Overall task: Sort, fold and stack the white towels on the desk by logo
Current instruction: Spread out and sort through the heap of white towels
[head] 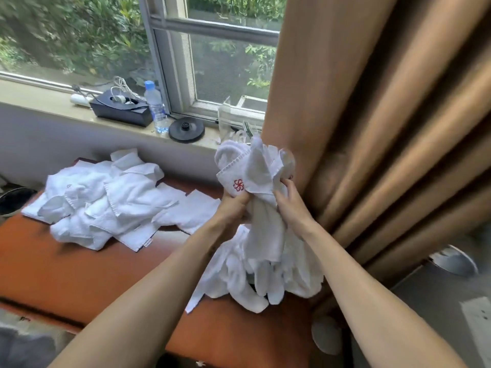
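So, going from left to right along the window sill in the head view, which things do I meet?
White power strip → black box → water bottle → round black base → clear container → brown curtain.

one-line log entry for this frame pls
phase: sorting | left hand: grips towel bundle | right hand: grips towel bundle | logo: red, visible | unsorted pile: on desk
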A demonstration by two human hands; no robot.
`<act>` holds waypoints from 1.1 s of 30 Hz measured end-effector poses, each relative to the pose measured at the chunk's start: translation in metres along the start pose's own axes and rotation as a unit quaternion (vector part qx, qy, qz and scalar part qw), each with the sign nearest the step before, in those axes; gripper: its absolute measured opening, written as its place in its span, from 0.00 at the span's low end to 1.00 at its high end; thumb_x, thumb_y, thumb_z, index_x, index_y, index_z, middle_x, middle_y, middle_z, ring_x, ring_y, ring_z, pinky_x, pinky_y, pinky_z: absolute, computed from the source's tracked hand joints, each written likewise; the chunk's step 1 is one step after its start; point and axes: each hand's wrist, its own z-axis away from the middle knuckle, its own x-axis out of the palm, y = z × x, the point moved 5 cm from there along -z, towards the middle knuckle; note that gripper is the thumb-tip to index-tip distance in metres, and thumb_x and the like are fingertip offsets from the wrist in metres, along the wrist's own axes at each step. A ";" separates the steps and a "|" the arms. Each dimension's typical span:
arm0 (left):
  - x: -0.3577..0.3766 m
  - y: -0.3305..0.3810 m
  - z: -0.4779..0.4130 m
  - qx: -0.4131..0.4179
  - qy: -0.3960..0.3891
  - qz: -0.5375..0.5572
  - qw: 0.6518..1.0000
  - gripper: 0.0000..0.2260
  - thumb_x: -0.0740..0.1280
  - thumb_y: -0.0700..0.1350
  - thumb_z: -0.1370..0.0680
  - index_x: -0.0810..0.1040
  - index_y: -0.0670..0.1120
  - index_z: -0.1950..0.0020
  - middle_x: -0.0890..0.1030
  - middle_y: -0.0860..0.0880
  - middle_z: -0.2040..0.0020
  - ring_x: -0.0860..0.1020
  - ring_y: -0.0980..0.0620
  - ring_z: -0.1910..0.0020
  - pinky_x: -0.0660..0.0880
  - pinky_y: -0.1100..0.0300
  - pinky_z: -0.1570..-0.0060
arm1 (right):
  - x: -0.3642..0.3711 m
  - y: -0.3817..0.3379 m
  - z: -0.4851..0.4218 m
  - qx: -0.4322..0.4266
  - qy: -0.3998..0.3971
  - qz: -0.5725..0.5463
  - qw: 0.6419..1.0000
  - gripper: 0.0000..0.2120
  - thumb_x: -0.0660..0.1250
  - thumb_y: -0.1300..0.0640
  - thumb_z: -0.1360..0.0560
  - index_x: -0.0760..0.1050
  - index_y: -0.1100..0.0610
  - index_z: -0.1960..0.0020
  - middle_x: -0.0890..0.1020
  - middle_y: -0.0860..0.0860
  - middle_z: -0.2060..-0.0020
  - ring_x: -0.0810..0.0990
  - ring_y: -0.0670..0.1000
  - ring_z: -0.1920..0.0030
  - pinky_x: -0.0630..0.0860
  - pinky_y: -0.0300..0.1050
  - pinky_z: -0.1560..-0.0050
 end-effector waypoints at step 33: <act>-0.250 -0.034 0.106 -0.051 0.216 -0.305 0.926 0.23 0.65 0.45 0.18 0.68 0.50 0.23 0.69 0.47 0.25 0.74 0.53 0.36 0.71 0.62 0.45 | 0.213 -0.003 0.041 -0.101 -0.229 0.179 0.952 0.24 0.64 0.58 0.19 0.69 0.55 0.23 0.72 0.51 0.26 0.70 0.48 0.28 0.67 0.44 0.29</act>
